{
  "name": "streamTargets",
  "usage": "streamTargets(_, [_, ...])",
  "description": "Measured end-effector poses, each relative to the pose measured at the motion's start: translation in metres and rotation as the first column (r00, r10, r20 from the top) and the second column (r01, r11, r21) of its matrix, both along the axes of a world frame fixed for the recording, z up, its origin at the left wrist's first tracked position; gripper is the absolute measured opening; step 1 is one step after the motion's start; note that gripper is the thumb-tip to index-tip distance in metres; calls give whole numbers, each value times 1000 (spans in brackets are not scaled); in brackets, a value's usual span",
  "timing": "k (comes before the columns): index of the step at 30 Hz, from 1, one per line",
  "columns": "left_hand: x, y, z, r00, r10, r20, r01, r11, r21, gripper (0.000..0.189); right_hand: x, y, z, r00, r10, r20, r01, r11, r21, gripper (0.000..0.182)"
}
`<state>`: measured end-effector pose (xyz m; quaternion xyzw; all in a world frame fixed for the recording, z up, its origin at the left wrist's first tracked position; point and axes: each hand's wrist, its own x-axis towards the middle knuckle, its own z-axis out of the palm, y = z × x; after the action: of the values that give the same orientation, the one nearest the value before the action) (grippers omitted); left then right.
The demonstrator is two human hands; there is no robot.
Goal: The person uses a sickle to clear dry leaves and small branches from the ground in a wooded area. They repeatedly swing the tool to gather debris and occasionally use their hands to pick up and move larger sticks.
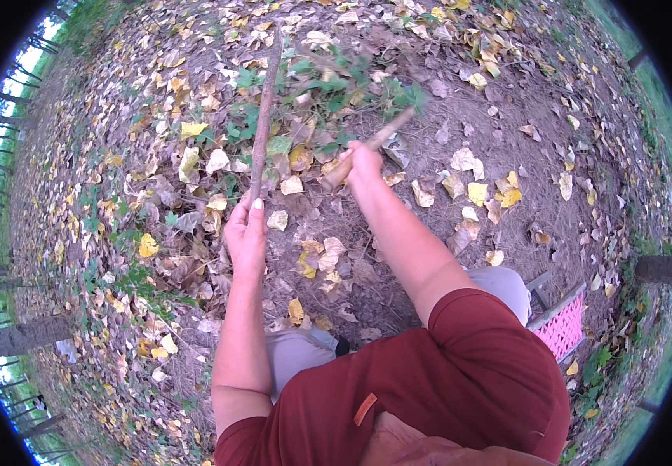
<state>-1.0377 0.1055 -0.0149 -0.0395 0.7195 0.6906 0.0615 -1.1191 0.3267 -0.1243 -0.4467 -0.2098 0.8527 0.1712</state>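
Note:
My left hand (247, 224) is closed around the lower end of a long wooden stick (264, 110), its thumb lying along the bark; the stick points away from me over the leafy ground. To the right, my right hand (361, 162) grips a shorter, paler wooden stick (391, 129), which slants up to the right and is blurred at its far end. The two sticks do not touch. Beyond and between them grow low green leafy plants (330, 81) among fallen leaves.
Dry and yellow leaves (327, 256) cover much of the brown soil. A seat with pink woven webbing (563, 326) shows behind my right side. Tree trunks (27, 335) stand at the left rim, another trunk (656, 269) at the right. My grey-trousered knees flank the near ground.

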Motion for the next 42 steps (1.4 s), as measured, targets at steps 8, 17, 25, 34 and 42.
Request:
streamTargets(8, [5, -10, -4, 998, 59, 21, -58, 998, -36, 25, 6, -34, 18, 913, 384, 137, -387, 922, -4, 32])
streamTargets(17, [-8, -8, -15, 993, -49, 108, 73, 972, -222, 23, 97, -151, 36, 10, 984, 178, -900, -68, 431, 22])
streamTargets(25, [-34, -71, -65, 927, 239, 291, -188, 963, -191, 16, 104, -146, 34, 286, 958, 23, -953, 281, 116, 21])
streamTargets(34, [-44, -81, -94, 886, 328, 329, -249, 933, -261, 16, 78, -124, 41, 791, 610, -49, -612, 787, -80, 18])
streamTargets(42, [-39, -87, -103, 922, 298, 247, -185, 900, -395, 25, 52, -104, 59, 832, 545, -103, -555, 818, -151, 8])
